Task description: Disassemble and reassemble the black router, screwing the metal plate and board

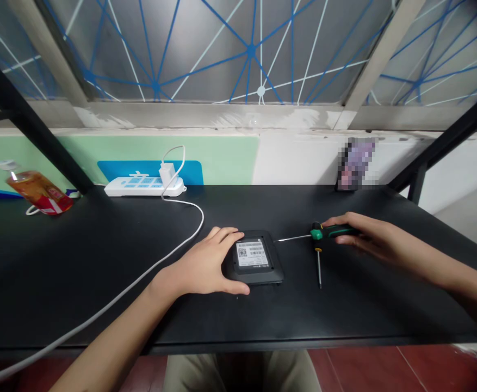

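Observation:
A flat black electronic device (278, 267) lies on the dark table with its white printed label (251, 254) facing up. My left hand (205, 264) grips it from the left, fingers over the far edge and thumb along the near edge. In my right hand (363, 234) is a screwdriver (338, 231) with a black and green handle, held level. Its thin shaft points left, the tip at the device's right edge; whether it touches cannot be made out. A second screwdriver (318, 267) lies on the table, shaft toward me, crossing by the first one's handle.
A white power strip (140, 187) with a charger (167, 174) stands against the wall. Its white cable (152, 268) runs across the table, left of my arm. At the far left is a tilted drink bottle (38, 188). A phone-like object (354, 163), pixelated, leans at the back right.

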A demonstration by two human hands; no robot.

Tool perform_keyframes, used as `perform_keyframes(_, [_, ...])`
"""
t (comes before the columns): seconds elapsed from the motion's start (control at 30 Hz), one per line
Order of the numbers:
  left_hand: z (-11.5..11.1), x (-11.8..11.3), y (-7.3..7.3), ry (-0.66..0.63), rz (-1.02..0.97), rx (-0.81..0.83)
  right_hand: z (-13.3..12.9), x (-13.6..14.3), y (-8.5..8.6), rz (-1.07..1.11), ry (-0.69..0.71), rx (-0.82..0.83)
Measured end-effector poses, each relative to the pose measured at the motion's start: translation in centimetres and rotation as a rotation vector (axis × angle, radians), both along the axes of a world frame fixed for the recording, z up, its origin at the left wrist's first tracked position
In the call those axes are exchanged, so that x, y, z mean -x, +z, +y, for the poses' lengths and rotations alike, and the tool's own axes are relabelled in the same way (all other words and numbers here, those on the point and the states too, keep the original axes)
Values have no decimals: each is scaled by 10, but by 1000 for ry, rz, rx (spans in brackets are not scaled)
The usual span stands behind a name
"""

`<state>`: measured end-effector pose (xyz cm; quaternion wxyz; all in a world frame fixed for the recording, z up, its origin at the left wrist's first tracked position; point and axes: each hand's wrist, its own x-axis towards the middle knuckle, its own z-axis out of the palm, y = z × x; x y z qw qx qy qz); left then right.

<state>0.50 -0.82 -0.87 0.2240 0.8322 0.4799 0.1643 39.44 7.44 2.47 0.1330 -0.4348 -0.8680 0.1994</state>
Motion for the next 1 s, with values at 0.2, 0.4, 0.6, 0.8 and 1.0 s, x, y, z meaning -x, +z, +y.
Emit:
perform_keyframes(0.2, [0, 1, -2, -9, -19, -24, 0, -1, 0, 16, -12, 19])
perform_keyframes(0.4, [1, 0, 0, -3, 12, -10, 1, -1, 0, 12, 3, 34])
perform_keyframes(0.6, [0, -1, 2, 2, 19, 6, -2, 1, 4, 6, 3, -2])
perform_keyframes(0.8, [-1, 0, 2, 3, 12, 5, 1, 2, 5, -32, 17, -29])
perform_keyframes(1.0, [0, -2, 2, 7, 25, 7, 14, 18, 35, -163, 149, -52])
